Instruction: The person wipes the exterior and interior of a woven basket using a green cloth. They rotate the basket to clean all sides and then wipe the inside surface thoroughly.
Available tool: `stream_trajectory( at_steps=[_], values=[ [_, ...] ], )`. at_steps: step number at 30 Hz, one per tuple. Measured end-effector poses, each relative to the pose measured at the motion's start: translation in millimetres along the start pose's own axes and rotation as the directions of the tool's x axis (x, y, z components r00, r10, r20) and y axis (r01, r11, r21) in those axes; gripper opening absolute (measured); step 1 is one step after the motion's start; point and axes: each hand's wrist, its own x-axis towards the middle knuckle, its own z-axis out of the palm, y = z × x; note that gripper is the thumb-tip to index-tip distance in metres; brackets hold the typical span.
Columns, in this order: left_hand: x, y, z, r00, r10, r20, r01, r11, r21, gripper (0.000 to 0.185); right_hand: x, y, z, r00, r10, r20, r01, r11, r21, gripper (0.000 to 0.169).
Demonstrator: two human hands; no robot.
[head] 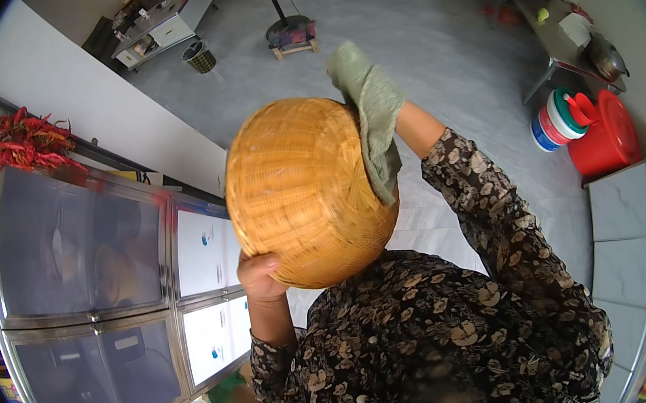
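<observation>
A round woven bamboo basket (296, 186) is held up in front of my chest, its outer side towards me. My left hand (260, 276) grips its lower left edge, the thumb lying over the weave. At the upper right, a grey-green cloth (375, 109) is wrapped over my right hand (406, 120) and hangs down against the basket's side. The cloth covers most of that hand, so its fingers are largely hidden. The inside of the basket faces away from view.
On my left stands a metal-framed cabinet (91, 320) topped with dried red chillies (27, 142). To the right are a red lidded bucket (605, 134), stacked pails (557, 119) and a tiled counter (624, 259). Farther off are a waste bin (199, 57) and a small stool (295, 48).
</observation>
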Motion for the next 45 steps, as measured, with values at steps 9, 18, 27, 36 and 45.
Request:
stream_trajectory(
  at_steps=[9, 18, 27, 36, 45],
  values=[
    [-14.6, -1.9, -32.4, 0.998, 0.031, 0.052, -0.028, 0.997, -0.071, 0.073, -28.3, -28.4, 39.7, 0.997, -0.033, 0.066, 0.022, 0.986, 0.167, 0.044],
    [-11.2, -6.4, -18.6, 0.997, 0.018, -0.073, -0.017, 1.000, 0.021, 0.068, -66.3, -141.8, 75.8, 0.933, -0.335, 0.135, 0.356, 0.914, -0.194, 0.050],
    [-17.8, -6.8, 0.4, 0.996, 0.018, -0.089, -0.010, 0.996, 0.093, 0.070, -34.5, -150.3, 62.3, 0.929, -0.355, 0.104, 0.284, 0.506, -0.814, 0.021],
    [-11.0, -12.4, -12.2, 0.995, 0.012, -0.094, -0.008, 0.999, 0.040, 0.072, -57.8, -98.1, 82.6, 0.976, -0.214, -0.049, 0.214, 0.977, 0.001, 0.046],
    [-10.5, -9.2, -27.1, 0.998, 0.066, 0.007, -0.066, 0.997, 0.036, 0.070, -57.6, -145.7, 66.0, 0.933, -0.341, 0.114, 0.357, 0.850, -0.388, 0.050]
  ],
)
